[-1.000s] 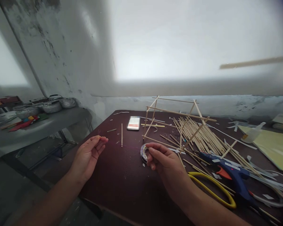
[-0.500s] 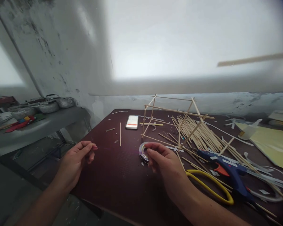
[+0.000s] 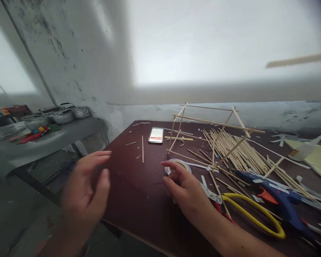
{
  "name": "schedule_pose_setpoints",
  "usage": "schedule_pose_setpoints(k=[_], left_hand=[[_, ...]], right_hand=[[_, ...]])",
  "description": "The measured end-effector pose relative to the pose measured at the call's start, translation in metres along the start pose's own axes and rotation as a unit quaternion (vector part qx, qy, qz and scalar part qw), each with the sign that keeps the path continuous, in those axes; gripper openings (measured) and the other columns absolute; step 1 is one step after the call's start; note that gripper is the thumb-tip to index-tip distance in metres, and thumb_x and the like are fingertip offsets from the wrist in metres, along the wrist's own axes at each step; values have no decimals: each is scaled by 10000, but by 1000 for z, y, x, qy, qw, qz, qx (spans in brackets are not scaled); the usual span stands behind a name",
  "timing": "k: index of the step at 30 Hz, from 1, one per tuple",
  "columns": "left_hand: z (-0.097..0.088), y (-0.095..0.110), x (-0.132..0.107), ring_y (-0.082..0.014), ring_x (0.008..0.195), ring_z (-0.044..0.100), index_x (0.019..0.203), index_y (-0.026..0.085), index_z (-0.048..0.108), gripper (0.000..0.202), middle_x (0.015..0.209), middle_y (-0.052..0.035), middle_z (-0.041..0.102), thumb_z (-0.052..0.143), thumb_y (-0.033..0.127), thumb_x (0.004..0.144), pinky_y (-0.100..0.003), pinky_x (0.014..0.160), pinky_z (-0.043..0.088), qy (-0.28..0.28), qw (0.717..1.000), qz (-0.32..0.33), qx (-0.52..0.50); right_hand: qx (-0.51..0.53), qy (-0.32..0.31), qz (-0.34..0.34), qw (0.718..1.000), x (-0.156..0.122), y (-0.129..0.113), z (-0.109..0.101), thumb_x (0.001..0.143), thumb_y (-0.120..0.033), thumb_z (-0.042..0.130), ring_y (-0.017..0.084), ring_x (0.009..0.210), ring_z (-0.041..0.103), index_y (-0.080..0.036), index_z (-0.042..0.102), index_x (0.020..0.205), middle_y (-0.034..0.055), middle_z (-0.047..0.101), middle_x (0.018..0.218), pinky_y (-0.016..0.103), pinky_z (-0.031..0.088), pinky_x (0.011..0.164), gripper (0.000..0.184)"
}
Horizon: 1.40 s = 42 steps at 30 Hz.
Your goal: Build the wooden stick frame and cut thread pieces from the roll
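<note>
My left hand, a little blurred, hovers over the table's left edge with thumb and fingers apart and nothing seen between them. My right hand is above the table in front of a roll of tape, partly covering it. Its thumb and forefinger are apart with nothing visible between them; the other fingers are hidden. Beyond it stands a frame of thin wooden sticks. Yellow-handled scissors and a tool with red handles lie beside my right wrist.
A blue glue gun lies to the right, near a pile of wooden sticks. A phone and a single stick rest on the dark red table. At the left, a grey table bears several pots.
My left hand has gone from pinched fingers to spread ones. My right thumb and forefinger have parted. The view has shifted, so the table's things sit farther right.
</note>
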State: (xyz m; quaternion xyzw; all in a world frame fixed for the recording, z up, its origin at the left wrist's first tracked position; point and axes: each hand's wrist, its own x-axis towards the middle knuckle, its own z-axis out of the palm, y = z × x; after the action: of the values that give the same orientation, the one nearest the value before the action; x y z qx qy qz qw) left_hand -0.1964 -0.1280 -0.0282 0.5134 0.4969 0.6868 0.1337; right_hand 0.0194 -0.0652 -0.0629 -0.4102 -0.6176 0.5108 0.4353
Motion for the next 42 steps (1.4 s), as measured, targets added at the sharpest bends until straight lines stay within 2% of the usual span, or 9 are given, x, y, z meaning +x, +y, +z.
schedule_pose_setpoints(k=[2, 5, 8, 11, 15, 19, 22, 30, 42], left_hand=[[32, 9, 5, -270, 1129, 551, 1087, 277, 678, 341, 1174, -43, 632, 652, 134, 778, -346, 1011, 393, -158, 987, 27, 20], [76, 4, 20, -235, 959, 623, 1016, 236, 692, 230, 1010, -62, 678, 657, 202, 791, -321, 876, 467, -332, 931, -137, -63], [106, -9, 30, -189, 551, 604, 823, 179, 690, 178, 646, -46, 635, 588, 324, 839, -292, 514, 465, -433, 873, -207, -87], [117, -14, 29, -169, 464, 577, 802, 160, 669, 246, 584, -34, 611, 554, 372, 855, -288, 476, 455, -476, 842, -225, -114], [115, -14, 24, -183, 527, 614, 870, 163, 664, 273, 676, -60, 657, 530, 400, 881, -302, 516, 484, -480, 839, -220, -135], [110, -19, 22, -156, 536, 583, 814, 190, 623, 172, 636, -23, 623, 560, 336, 880, -267, 526, 445, -430, 876, -188, -108], [108, -20, 24, -151, 583, 577, 782, 195, 573, 88, 625, 1, 609, 561, 232, 861, -263, 576, 440, -421, 901, -102, -34], [102, -17, 26, -152, 656, 595, 892, 168, 591, 95, 737, -12, 635, 554, 151, 806, -270, 595, 462, -469, 881, -62, 18], [94, -23, 31, -105, 656, 537, 850, 169, 706, 125, 733, -2, 570, 585, 168, 882, -242, 613, 418, -438, 878, 149, 125]], right_hand=[[12, 5, -7, 1000, 0, -3, -1, 851, -278, 578, 109, 457, 426, -242, 520, 1226, -89, 453, 575, 264, 360, 461, 381], [33, 23, -21, 999, 1, -6, -1, 860, -316, 588, 109, 461, 416, -239, 466, 1287, -93, 455, 565, 253, 344, 447, 451], [57, 35, -26, 997, 2, -7, -1, 858, -317, 595, 112, 472, 448, -236, 447, 1310, -74, 524, 594, 249, 354, 443, 482], [85, 39, -18, 995, 4, -4, 0, 837, -278, 606, 109, 470, 461, -223, 490, 1265, -63, 549, 607, 241, 374, 434, 446], [136, 33, 9, 990, 8, -3, 1, 828, -266, 590, 100, 441, 458, -196, 452, 1274, -79, 541, 571, 229, 393, 423, 472], [174, 29, 39, 984, 12, -3, 0, 786, -250, 622, 103, 434, 488, -159, 444, 1258, -73, 571, 558, 216, 403, 413, 513], [194, 38, 50, 979, 12, -5, -3, 777, -262, 643, 93, 429, 489, -145, 453, 1244, -72, 578, 546, 204, 399, 428, 518], [231, 58, 54, 970, 7, -10, -7, 732, -243, 652, 91, 430, 499, -146, 469, 1217, -73, 588, 548, 209, 412, 455, 528], [210, 86, 74, 971, 5, -13, -11, 771, -232, 618, 83, 467, 505, -141, 577, 1099, -41, 610, 591, 211, 399, 500, 342]])
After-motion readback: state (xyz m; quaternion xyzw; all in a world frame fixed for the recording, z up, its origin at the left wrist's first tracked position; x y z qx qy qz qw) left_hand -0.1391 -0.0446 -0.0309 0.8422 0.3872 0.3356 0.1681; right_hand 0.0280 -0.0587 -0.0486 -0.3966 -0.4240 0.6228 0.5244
